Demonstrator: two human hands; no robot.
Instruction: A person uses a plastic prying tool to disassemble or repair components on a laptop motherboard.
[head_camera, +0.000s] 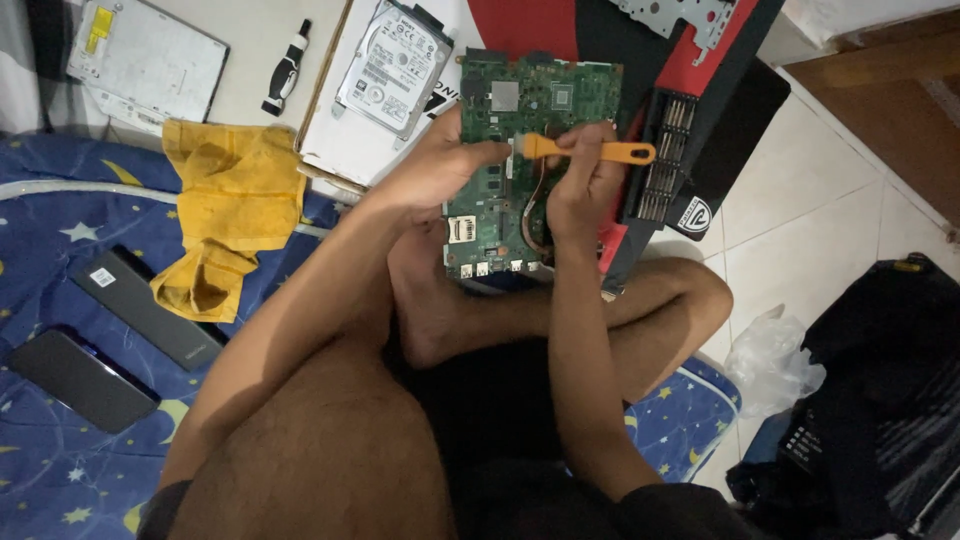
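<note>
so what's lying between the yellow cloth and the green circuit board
In the head view, a silver hard drive on a white box lies between the yellow cloth and the green circuit board, with the left hand reaching across.

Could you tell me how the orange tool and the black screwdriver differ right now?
The orange tool is flat, bright and held in the right hand over the green circuit board; the black screwdriver is dark, stubby and lies untouched on the pale surface. The orange tool lies roughly level, while the black screwdriver points up the picture. Both are slim hand tools.
</note>
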